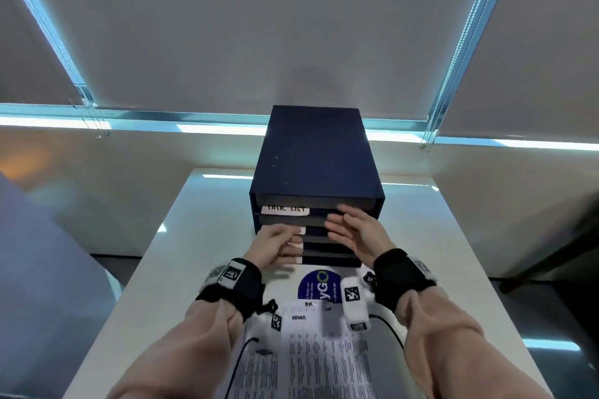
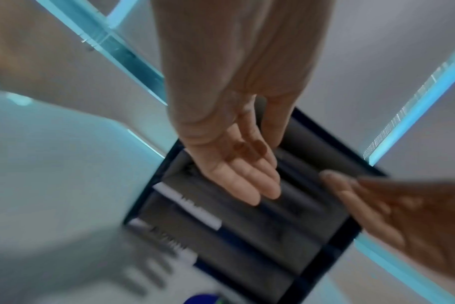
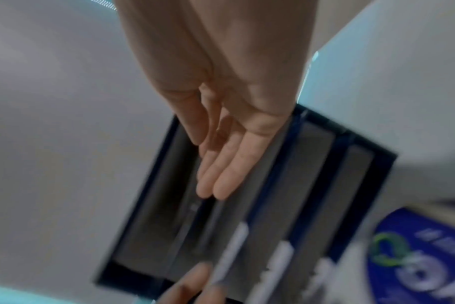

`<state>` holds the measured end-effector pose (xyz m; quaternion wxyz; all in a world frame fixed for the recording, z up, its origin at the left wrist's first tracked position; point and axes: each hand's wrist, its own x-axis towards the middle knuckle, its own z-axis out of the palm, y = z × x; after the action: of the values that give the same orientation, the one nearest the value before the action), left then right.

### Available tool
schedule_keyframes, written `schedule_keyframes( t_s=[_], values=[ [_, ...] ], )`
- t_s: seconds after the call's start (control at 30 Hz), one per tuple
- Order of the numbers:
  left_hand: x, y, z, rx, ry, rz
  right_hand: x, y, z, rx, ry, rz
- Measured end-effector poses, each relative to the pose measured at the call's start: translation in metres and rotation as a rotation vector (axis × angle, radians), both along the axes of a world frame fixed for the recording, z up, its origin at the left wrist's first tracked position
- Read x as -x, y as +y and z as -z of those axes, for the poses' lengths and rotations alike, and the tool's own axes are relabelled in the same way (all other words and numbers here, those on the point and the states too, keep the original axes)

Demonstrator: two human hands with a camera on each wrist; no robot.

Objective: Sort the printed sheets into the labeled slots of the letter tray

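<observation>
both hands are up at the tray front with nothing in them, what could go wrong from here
1. The left hand covers the lower slot labels; only the TASK LIST label reads, so a sheet may get misfiled.
2. The letter tray stands free on the table; a push from the right hand might slide it back.
3. Wrist cables trail over the printed sheets and may drag them.

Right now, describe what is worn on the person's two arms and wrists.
Both arms wear loose, pale pinkish-beige sleeves. The left wrist carries a black strap with a white square-code tag; a second white tag hangs under it and a thin black cable trails from it. The right wrist has a matching black strap, a white block marked with a black code, and its own black cable. Both hands are bare.
</observation>
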<state>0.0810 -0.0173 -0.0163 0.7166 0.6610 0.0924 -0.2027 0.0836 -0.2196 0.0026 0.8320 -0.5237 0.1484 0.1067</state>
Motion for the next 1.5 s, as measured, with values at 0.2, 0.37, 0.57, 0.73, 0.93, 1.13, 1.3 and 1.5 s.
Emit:
schedule_keyframes(
  t_s=[0.2, 0.37, 0.57, 0.73, 0.93, 1.13, 1.3, 1.5],
  values=[
    [0.071, 0.022, 0.121, -0.55, 0.259, 0.109, 0.096, -0.026, 0.104, 0.849, 0.199, -0.229],
    [0.107, 0.008, 0.142, -0.345, 0.355, -0.026, 0.155, -0.033, 0.155, 1.224, 0.198, -0.482],
    [0.118, -0.007, 0.114, -0.653, -0.147, 0.116, 0.165, -0.037, 0.147, 1.158, 0.206, -0.467],
    [0.113, -0.004, 0.061, -0.576, -0.492, 0.079, 0.161, -0.039, 0.118, 0.929, 0.274, -0.13],
    [0.105, 0.005, 0.006, -0.21, -0.508, 0.081, 0.159, -0.033, 0.092, 0.428, 0.256, -0.082],
    [0.075, 0.028, -0.014, 0.02, -0.291, -0.287, 0.169, -0.026, 0.076, 0.152, 0.167, -0.219],
    [0.065, 0.039, -0.008, 0.075, -0.189, -0.363, 0.171, -0.024, 0.073, 0.142, 0.16, -0.272],
    [0.064, 0.04, -0.002, 0.082, -0.159, -0.383, 0.173, -0.024, 0.071, 0.134, 0.18, -0.271]
  ],
)
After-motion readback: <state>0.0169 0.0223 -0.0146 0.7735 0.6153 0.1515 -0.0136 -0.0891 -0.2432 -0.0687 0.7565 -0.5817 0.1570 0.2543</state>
